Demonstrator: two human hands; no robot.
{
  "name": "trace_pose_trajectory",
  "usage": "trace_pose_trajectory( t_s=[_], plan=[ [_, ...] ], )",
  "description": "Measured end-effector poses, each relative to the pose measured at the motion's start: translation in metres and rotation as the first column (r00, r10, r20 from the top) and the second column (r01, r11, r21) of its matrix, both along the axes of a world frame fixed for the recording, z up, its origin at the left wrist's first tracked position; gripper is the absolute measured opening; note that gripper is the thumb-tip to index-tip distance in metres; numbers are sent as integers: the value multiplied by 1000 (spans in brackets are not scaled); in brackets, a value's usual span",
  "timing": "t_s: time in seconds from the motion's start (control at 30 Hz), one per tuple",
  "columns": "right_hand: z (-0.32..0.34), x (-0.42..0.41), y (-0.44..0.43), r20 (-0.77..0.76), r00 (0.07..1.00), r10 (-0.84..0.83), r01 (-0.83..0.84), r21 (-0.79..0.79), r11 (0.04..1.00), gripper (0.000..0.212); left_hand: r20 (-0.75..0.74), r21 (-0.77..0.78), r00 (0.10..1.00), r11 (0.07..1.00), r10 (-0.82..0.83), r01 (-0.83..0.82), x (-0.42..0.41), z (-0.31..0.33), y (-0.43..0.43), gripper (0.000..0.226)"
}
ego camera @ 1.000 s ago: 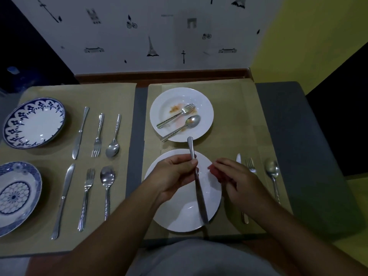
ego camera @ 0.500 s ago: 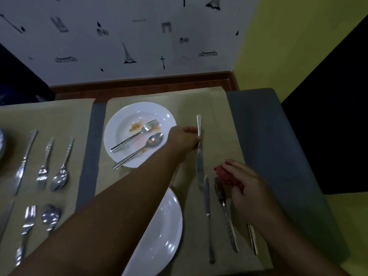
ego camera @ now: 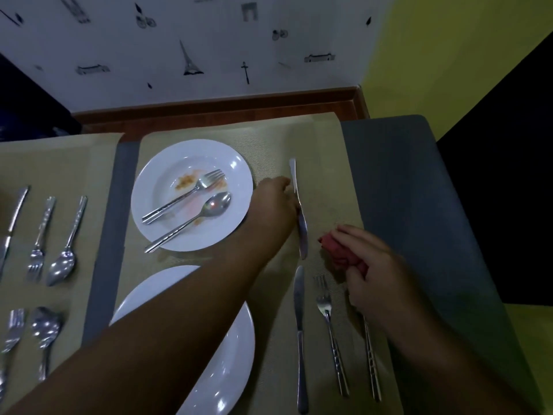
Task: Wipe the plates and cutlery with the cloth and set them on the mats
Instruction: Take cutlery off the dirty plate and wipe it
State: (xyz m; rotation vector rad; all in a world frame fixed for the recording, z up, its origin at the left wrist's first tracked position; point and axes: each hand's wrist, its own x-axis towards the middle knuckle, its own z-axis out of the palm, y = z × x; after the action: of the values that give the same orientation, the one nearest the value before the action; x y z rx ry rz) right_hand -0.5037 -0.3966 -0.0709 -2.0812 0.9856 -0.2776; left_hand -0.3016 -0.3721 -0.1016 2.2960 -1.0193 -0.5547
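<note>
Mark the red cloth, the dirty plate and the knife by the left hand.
red cloth [ego camera: 336, 251], head view, bunched end past the right hand [ego camera: 371, 274].
dirty plate [ego camera: 194, 147], head view, bare far rim.
knife [ego camera: 303, 233], head view, wide near end.

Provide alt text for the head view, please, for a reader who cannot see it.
The left hand holds a knife on the tan mat, right of a soiled white plate bearing a fork and spoon; the right hand grips a red cloth.
</note>
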Motion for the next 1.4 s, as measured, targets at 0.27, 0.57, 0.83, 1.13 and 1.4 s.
trace_pose_trajectory(
  t_s=[0.27, 0.57, 0.83, 1.13, 1.4],
  plan=[
    [3, -5, -5, -51, 998, 29, -31, -42, 999, 64, 210, 242, 840, 859, -500, 451, -30, -28, 52, 67],
    [-7, -2, 1, -13, 1000, 15, -16, -59, 998, 66, 102, 103, 994, 994, -29, 18, -35, -13, 8, 42],
    [-4, 0, 2, -1, 1000, 18, -18, -66, 998, 66, 53, 194, 996, 977, 77, -85, -35, -5, -8, 20],
    [0, 1, 3, -32, 999, 32, -34, -53, 998, 65, -75, 233, 990, 967, 119, -98, -25, 5, 6, 21],
    [1, 1, 3, -62, 996, 62, -66, -59, 996, 63, 184, 191, 976, 978, -117, 81, -22, -6, 57, 19]
  ],
)
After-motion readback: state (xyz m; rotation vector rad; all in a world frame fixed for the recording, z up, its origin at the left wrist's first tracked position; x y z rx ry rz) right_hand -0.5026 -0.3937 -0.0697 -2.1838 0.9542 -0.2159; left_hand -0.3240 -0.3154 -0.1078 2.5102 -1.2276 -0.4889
